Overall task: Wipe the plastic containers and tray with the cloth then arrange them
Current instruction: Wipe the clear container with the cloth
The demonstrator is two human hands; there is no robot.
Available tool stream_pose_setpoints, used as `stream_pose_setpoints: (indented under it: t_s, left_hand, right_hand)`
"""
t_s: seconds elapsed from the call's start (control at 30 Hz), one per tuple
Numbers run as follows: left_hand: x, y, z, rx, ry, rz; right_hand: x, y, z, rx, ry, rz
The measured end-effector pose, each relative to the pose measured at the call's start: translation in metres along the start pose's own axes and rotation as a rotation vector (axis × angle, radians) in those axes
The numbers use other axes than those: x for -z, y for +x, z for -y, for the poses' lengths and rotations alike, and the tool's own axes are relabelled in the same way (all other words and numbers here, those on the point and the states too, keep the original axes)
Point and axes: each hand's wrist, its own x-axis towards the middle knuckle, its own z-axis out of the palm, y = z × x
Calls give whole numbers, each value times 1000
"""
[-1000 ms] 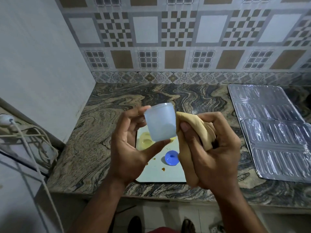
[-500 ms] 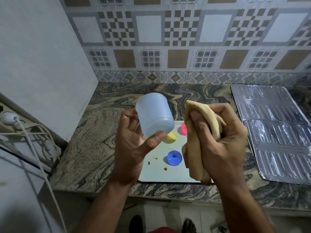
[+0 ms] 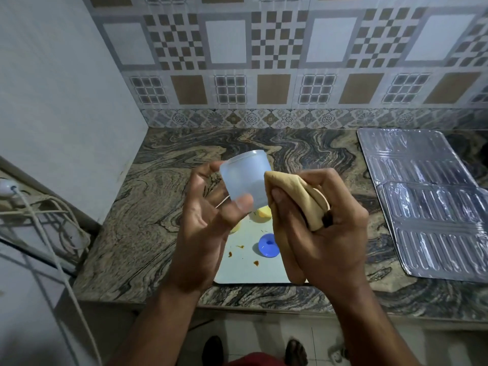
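My left hand (image 3: 203, 228) holds a translucent pale blue plastic container (image 3: 244, 178) above the counter, thumb on its lower edge and fingers behind it. My right hand (image 3: 324, 233) grips a bunched tan cloth (image 3: 298, 196), whose tip touches the container's right side. Below the hands lies a white tray (image 3: 245, 270) with brown stains. On it sit a small blue lid (image 3: 268, 245) and yellow pieces (image 3: 264, 213), partly hidden by my hands.
The swirled stone counter (image 3: 148, 207) ends at a front edge near my body. Embossed foil sheets (image 3: 427, 202) cover its right side. A tiled wall stands behind, a plain wall on the left, with cables and a plug (image 3: 8, 187) at far left.
The container tipped back and forth in my left hand. The cloth drew away from it, then came back against its right side. A pink piece on the tray is now hidden.
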Motion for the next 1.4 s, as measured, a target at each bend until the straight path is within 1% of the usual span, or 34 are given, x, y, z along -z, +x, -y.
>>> stream_pose_setpoints:
  t_s: [0.07, 0.13, 0.3, 0.37, 0.47, 0.57, 0.63, 0.73, 0.87, 0.93, 1.1, 1.2, 1.3, 1.4]
  left_hand:
    - [-4, 3, -2, -2, 17, -101]
    - [-7, 4, -1, -12, 20, -129]
    - [-9, 3, 2, -64, 21, -86]
    - [-7, 3, 2, -69, 1, -72]
    - [-5, 2, 0, -75, 6, -39]
    - [-2, 0, 0, -59, 39, 50]
    - [-1, -1, 2, -25, 15, 100]
    - [-2, -3, 6, 58, -105, 138]
    - [-3, -7, 14, 238, -326, 117]
    - [-4, -8, 16, 300, -426, 112]
    - [-12, -9, 19, 330, -648, 117]
    - [-16, -6, 21, 345, -741, 116]
    - [-20, -7, 24, 374, -776, 118]
    - [-25, -13, 27, 426, -799, 141]
  right_hand:
    - [-2, -3, 1, -21, 8, -5]
    - [-5, -6, 1, -66, 34, -34]
    - [-10, -9, 2, -222, 216, -128]
    - [-11, -10, -1, -296, 272, -134]
    - [-8, -8, -6, -412, 343, -104]
    - [-2, 0, -9, -495, 398, -73]
    - [3, 5, -9, -534, 458, -27]
    - [7, 12, -5, -609, 585, 55]
    - [9, 19, 1, -684, 702, 162]
    - [9, 21, 2, -706, 734, 177]
    - [7, 19, 2, -723, 651, 174]
    - [4, 13, 0, -728, 673, 150]
    - [-3, 6, -6, -699, 714, 91]
    - [-6, 1, -17, -613, 652, -2]
